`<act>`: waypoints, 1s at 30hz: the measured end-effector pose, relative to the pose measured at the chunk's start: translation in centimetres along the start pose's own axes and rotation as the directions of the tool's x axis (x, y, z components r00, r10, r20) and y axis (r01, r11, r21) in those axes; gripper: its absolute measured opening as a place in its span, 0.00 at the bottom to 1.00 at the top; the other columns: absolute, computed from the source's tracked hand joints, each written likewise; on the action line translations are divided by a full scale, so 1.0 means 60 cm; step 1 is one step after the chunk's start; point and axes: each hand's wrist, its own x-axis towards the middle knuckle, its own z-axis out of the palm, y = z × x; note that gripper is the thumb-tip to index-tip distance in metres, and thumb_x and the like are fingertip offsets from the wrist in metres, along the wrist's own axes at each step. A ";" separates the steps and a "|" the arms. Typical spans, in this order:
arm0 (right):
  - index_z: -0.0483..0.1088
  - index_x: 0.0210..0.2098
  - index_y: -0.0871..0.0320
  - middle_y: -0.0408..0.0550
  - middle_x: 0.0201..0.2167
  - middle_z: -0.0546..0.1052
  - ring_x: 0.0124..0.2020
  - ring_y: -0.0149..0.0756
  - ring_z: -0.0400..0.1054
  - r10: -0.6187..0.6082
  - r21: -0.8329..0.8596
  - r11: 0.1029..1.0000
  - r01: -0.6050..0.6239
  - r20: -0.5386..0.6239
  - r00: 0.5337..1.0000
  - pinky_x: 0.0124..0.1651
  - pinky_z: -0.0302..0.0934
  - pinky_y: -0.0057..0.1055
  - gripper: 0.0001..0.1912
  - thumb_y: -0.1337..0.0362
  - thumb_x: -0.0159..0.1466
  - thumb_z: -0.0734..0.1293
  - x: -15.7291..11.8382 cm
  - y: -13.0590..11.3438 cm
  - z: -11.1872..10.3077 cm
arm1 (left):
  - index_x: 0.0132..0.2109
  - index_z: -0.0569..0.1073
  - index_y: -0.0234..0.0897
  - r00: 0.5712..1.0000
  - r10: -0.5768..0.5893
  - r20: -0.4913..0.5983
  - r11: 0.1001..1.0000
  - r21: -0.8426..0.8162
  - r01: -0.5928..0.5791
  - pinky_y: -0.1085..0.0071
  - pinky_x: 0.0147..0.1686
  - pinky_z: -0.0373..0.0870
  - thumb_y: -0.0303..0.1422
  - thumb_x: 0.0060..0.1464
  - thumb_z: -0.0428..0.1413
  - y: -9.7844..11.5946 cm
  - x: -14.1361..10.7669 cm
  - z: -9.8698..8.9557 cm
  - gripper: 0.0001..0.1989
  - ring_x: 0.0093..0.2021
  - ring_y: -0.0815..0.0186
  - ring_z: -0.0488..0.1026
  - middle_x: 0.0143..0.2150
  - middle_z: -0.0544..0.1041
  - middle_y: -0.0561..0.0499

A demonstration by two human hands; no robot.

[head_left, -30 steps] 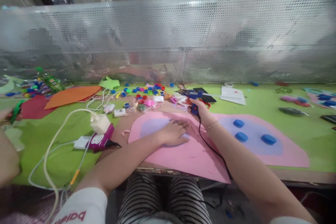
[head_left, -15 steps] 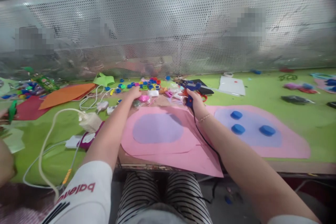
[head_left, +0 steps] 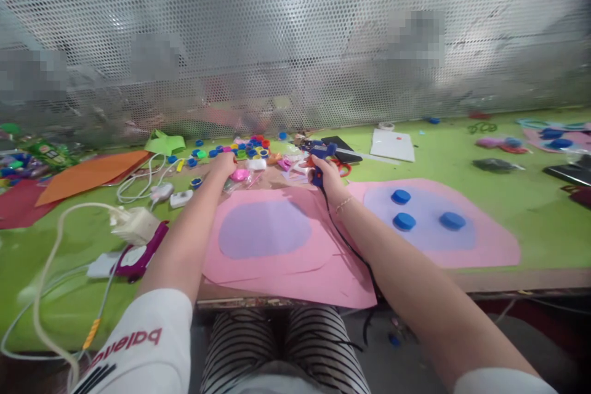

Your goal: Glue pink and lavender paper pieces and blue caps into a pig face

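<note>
My right hand (head_left: 327,173) is closed around the handle of a blue glue gun (head_left: 318,166), its nozzle pointing left and a long clear glue stick (head_left: 364,156) sticking out behind. The gun's black cord runs down past my forearm. My left hand (head_left: 225,164) reaches down beside loose bottle caps (head_left: 249,149) and a bright pink piece (head_left: 240,175); its fingertips are hidden. Before me, a purple paper oval (head_left: 265,229) lies on pink paper (head_left: 272,271). To the right, several blue caps, one a blue cap (head_left: 405,221), sit on another purple shape (head_left: 427,240).
A purple power strip (head_left: 143,258) with a white plug (head_left: 136,225) and cables lies left of my arm. Orange paper (head_left: 92,175) is farther left. Red-handled scissors (head_left: 342,167) and a white sheet (head_left: 392,144) lie beyond the gun. A perforated metal screen (head_left: 277,43) borders the back.
The view has turned slightly right, so everything sits farther left. Another person's hand at the left edge has gone out of view. My hands stay at nearly the same places on the table.
</note>
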 end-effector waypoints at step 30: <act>0.66 0.25 0.57 0.39 0.13 0.68 0.14 0.26 0.62 0.072 -0.270 0.963 -0.013 0.207 0.976 0.18 0.53 0.23 0.16 0.51 0.52 0.68 -0.035 -0.007 0.026 | 0.37 0.71 0.35 0.932 0.362 0.014 0.855 -0.403 -0.326 0.70 0.36 0.68 0.29 0.45 0.55 0.043 -0.192 -0.025 0.09 0.36 0.62 0.73 0.36 0.76 0.48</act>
